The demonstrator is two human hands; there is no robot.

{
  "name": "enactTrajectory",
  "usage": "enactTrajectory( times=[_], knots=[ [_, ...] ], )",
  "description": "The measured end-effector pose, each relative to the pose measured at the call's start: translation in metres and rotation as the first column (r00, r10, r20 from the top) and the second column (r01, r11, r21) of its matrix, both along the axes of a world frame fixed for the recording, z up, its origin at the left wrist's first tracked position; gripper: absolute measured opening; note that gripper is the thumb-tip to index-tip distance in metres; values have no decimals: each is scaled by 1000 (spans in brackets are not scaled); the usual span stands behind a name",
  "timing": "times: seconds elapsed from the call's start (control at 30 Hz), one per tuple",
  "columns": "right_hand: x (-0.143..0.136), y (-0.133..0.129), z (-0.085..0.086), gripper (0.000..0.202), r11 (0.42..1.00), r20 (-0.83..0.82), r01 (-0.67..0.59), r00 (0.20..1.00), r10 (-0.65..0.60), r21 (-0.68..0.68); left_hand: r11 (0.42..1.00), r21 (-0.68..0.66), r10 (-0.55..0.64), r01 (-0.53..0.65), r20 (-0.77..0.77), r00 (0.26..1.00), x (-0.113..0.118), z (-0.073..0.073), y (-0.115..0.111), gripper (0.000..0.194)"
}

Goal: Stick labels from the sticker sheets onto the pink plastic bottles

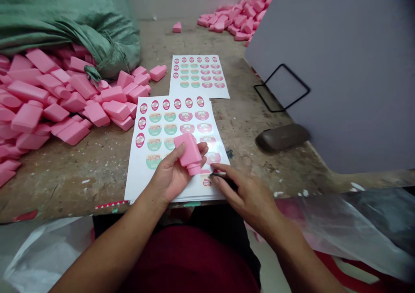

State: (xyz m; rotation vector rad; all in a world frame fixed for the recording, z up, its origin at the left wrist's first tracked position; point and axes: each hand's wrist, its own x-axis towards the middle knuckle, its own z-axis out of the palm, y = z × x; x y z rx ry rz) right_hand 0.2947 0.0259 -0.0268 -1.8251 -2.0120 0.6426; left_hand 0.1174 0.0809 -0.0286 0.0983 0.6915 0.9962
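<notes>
A pink plastic bottle (188,152) lies in my left hand (173,176), with my thumb on one edge and fingers curled round the far side. Its neck points down toward me. Just right of it, my right hand (240,189) pinches a slim dark tool with a thin tip (223,174); I cannot tell its exact kind. The tip is over the lower right part of the sticker sheet (136,185), close to a small pink-and-white label (206,182). Oval and rounded stickers in pink and green cover this sheet, partly hidden by my hands and the bottle.
Pink bottles (74,94) spill from a green sack (81,16) at the left. Another sticker sheet (223,92) lies farther back, and more bottles (243,16) are heaped behind. To the right stand a brown case (282,137), a black wire frame (282,110) and a grey panel (340,68).
</notes>
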Motion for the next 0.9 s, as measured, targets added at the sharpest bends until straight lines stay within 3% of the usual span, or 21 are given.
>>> enactTrajectory(
  times=[0.13, 0.23, 0.33, 0.4, 0.57, 0.8, 0.9],
  knots=[
    [0, -9, 13, 44, 977, -251, -32, 968, -22, -210, 1000, 27, 12, -12, 1, 1000, -1, 1, 0, 31],
    [7, -13, 18, 43, 928, -518, -39, 838, -171, -370, 1000, 5, 15, -15, -1, 1000, 1, 2, 0, 30],
    [11, -13, 16, 35, 922, -646, 37, 703, -298, -385, 1000, -1, 9, -9, -10, 1000, 2, 1, 0, 30],
    [11, -13, 12, 24, 935, -668, 114, 671, -321, -335, 1000, 23, -6, 7, -34, 999, 2, 1, 0, 31],
    [9, -15, 1, 22, 950, -554, 286, 775, -305, -124, 998, 59, -12, 16, -67, 998, 2, -1, -1, 26],
    [-1, -3, -7, 23, 987, -266, 157, 951, -157, -21, 996, 87, -28, 32, -54, 998, 1, -2, -2, 27],
    [-7, 1, -2, 18, 992, -368, 124, 922, -125, -24, 996, 81, -27, 31, -54, 998, 1, -4, -2, 27]
  ],
)
